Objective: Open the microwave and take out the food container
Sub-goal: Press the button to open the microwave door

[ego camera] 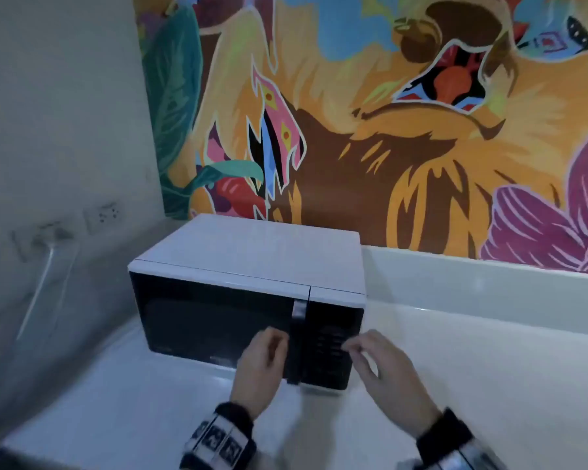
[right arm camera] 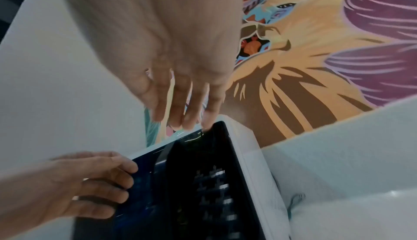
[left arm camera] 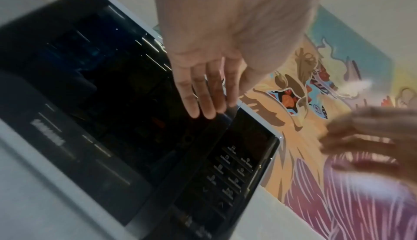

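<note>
A white microwave (ego camera: 252, 259) with a black front stands on the counter, its dark door (ego camera: 211, 320) closed. The vertical handle (ego camera: 297, 347) runs between the door and the keypad panel (ego camera: 330, 340). My left hand (ego camera: 265, 357) hovers at the door just left of the handle, its fingers (left arm camera: 203, 101) straight with the tips close to the handle's top and holding nothing. My right hand (ego camera: 370, 357) floats in front of the keypad's right edge, fingers (right arm camera: 180, 104) loosely extended and empty. The dark glass hides any food container inside.
The white counter (ego camera: 150, 401) extends left and right of the microwave. A wall socket with a plugged white cable (ego camera: 48, 239) sits on the left wall. A colourful mural (ego camera: 387, 130) covers the back wall above a white ledge (ego camera: 489, 283).
</note>
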